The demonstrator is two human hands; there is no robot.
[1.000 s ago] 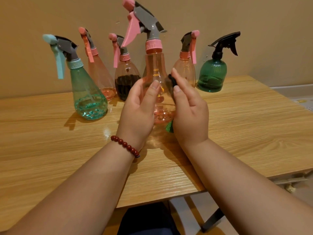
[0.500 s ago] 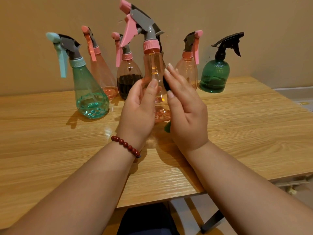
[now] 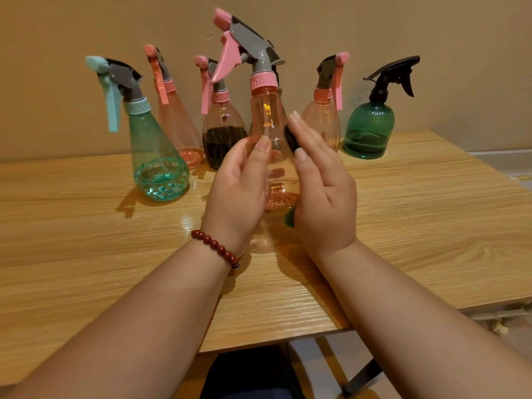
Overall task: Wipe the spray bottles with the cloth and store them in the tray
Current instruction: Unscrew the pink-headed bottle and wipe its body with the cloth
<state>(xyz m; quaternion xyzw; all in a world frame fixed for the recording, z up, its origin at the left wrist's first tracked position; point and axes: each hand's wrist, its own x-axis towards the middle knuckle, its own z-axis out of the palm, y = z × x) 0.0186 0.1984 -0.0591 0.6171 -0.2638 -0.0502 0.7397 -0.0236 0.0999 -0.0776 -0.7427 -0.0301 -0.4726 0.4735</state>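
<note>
- Head view: the orange marks printed on the held pink spray bottle (image 3: 267, 122) are too small to read.
- The left hand (image 3: 239, 191) grips its body, thumb curled across the front. The right hand (image 3: 322, 197), fingers straight, presses a dark cloth (image 3: 290, 138) against its side.
- The bottle is upright over the wood-grain table (image 3: 86, 240), before a beige wall (image 3: 57, 24).
- Behind stand a teal spray bottle (image 3: 155, 156) and a dark green spray bottle (image 3: 368, 131), the latter near the right edge.

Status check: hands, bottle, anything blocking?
Left hand grips pink spray bottle. Right hand presses dark cloth against its side, fingers straight. No tray in view; other bottles stand behind.
</note>
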